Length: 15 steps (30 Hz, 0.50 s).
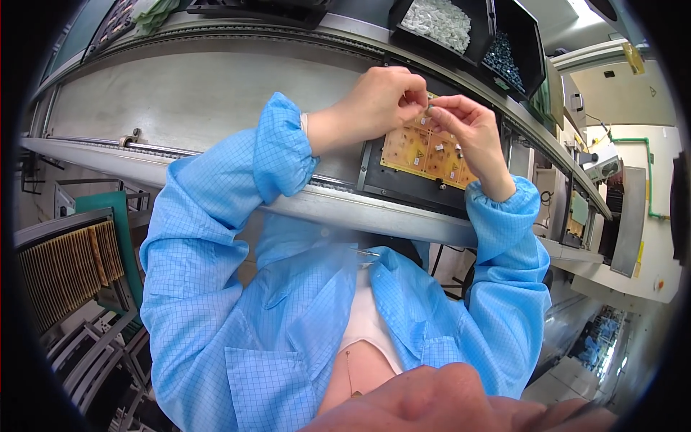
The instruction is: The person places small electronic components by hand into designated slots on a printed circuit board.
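Both hands meet over the far part of a yellow circuit board panel, which lies in a black tray-like carrier on the conveyor. My left hand has its fingers curled in a pinch; whatever they hold, if anything, is hidden. My right hand pinches with thumb and forefinger close to the left fingertips, and what is between them is too small to name. A small white part stands on the board, with other small parts near the right hand.
Beyond the conveyor rail, a black bin holds many small white parts, and another holds dark blue parts. The bare metal conveyor bed stretches left. At lower left stands a rack of brown boards.
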Available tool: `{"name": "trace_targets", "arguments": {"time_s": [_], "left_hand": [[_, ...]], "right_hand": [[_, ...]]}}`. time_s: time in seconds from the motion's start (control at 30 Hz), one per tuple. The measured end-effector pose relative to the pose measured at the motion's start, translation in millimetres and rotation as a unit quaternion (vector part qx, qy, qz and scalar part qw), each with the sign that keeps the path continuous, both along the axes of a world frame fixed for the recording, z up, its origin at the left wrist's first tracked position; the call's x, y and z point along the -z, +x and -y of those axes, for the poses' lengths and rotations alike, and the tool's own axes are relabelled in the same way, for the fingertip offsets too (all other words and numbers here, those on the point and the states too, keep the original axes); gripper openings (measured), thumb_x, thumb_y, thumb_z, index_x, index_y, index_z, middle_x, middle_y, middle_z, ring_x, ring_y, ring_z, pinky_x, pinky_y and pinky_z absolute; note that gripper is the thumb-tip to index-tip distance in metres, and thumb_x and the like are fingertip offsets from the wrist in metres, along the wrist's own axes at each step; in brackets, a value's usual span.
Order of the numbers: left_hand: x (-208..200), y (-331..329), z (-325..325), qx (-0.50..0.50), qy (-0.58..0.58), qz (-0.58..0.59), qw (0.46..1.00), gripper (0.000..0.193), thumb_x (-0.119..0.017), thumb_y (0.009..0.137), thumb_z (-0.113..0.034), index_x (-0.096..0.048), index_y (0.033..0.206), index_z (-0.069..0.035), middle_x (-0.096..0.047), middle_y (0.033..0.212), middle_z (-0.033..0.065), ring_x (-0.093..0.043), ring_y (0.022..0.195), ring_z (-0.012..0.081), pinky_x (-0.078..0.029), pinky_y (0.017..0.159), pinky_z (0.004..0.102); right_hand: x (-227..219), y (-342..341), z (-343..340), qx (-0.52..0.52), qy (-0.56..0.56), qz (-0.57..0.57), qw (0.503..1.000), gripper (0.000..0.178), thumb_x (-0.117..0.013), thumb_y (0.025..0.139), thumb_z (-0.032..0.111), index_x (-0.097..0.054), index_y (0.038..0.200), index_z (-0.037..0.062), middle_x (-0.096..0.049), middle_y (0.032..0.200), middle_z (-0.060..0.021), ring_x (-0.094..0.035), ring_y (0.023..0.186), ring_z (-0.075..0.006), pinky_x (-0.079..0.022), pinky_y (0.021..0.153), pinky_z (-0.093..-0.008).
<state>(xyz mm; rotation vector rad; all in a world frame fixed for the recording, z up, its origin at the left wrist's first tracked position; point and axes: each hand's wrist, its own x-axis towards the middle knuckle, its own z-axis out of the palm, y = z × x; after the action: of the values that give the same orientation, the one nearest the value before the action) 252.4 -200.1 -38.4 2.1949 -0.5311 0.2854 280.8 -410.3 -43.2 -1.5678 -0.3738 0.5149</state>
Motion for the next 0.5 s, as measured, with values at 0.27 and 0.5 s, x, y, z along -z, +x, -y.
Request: {"name": "trace_targets", "arguments": {"time_s": [0.27,0.5], "left_hand": [[-21.9,5.8,-15.9,-0.039,-0.068,-0.126,0.989,0.015,-0.071,0.083,-0.011,-0.073,0.095,-0.003,-0.073,0.092,0.0083,-0.070,0.086,0.0166,-0.054,0.078,0.0295],[-21.1,7.4,-18.5,-0.035,-0.099,-0.089,0.990,0.016,-0.068,0.085,-0.011,-0.072,0.097,-0.002,-0.073,0.090,0.0067,-0.068,0.084,0.0133,-0.054,0.077,0.0270]], "right_hand": [[18.5,15.9,12.7,0.111,-0.242,0.275,0.924,0.014,-0.074,0.085,0.008,-0.074,0.097,0.0002,-0.065,0.080,-0.0023,-0.056,0.066,-0.0073,-0.047,0.063,-0.0218],[16.3,14.5,14.5,0.117,-0.258,0.303,0.910,0.015,-0.076,0.082,0.009,-0.074,0.094,0.0005,-0.061,0.076,-0.0039,-0.054,0.063,-0.0088,-0.046,0.060,-0.0234]]}}
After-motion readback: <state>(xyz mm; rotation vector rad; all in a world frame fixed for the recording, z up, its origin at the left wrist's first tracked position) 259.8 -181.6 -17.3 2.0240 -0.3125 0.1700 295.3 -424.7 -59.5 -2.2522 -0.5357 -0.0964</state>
